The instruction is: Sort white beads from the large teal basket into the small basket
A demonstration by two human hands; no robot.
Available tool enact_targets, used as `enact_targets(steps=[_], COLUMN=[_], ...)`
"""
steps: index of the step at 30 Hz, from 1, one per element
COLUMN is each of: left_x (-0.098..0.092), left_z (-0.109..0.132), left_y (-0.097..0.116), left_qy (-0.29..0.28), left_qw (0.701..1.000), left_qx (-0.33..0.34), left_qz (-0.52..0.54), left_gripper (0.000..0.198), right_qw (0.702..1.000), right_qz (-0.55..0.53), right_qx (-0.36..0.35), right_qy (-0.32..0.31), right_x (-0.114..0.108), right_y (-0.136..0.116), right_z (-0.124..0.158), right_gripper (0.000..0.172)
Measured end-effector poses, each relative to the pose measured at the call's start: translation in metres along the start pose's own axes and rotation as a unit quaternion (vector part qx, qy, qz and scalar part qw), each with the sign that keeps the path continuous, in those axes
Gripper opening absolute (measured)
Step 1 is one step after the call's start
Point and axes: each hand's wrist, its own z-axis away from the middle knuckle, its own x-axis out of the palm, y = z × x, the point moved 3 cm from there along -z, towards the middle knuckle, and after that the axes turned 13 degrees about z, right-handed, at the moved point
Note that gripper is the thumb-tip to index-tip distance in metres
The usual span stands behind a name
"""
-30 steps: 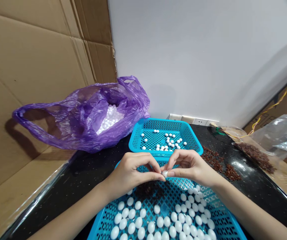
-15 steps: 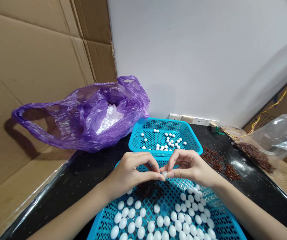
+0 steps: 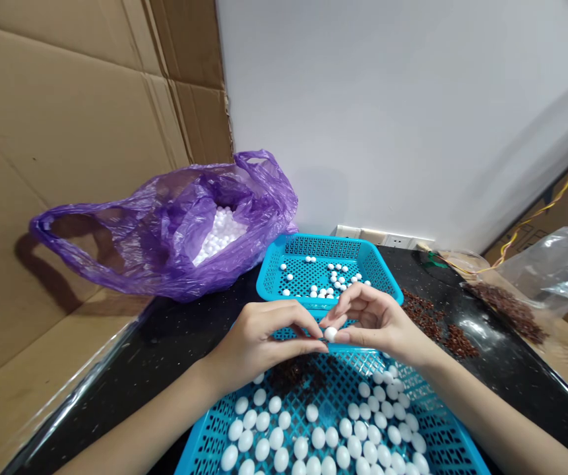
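A small white ball [image 3: 330,334] sits between the fingertips of my two hands, above the near blue basket. My right hand [image 3: 375,320] pinches it from the right, thumb below and fingers curled over. At the ball's left edge, the thumb and index finger of my left hand [image 3: 268,333] come together in a pinch; anything tiny between those tips is too small to make out. Below, the near blue basket [image 3: 454,435] holds many white egg-shaped balls [image 3: 276,437] and a dark brown heap of small pieces [image 3: 296,377], partly hidden by my left hand.
Behind stands a smaller blue basket [image 3: 393,280] with scattered white balls. A purple plastic bag [image 3: 179,224] of white balls lies left, against cardboard [image 3: 80,99]. Reddish-brown pieces [image 3: 422,320] lie on the black countertop [image 3: 165,356]; a clear bag [image 3: 555,264] lies right. Sockets [image 3: 397,241] line the wall.
My right fingers have lifted and spread a little, so more of the white ball shows. My left hand has hardly moved. The view has shifted slightly.
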Motion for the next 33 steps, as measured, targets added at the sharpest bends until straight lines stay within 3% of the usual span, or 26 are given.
enact_targets(steps=[8,16,33], left_x=[0.0021,0.0026,0.0021], left_z=[0.0015,0.0,0.0036], left_y=[-0.0008,0.0036,0.0012], left_qy=[-0.005,0.004,0.009], left_qw=[1.0,0.999,0.999], left_qx=[0.018,0.03,0.01], left_qz=[0.004,-0.038,-0.044], left_gripper=[0.008,0.006,0.005], right_qw=[1.0,0.998,0.999], right_qz=[0.0,0.019,0.013], right_qx=[-0.019,0.004,0.027], right_qy=[0.014,0.06,0.039], right_x=[0.0018,0.004,0.0065], right_y=[-0.0021,-0.0019,-0.0015], right_z=[-0.0004,0.0001,0.0004], right_gripper=[0.02,0.018,0.016])
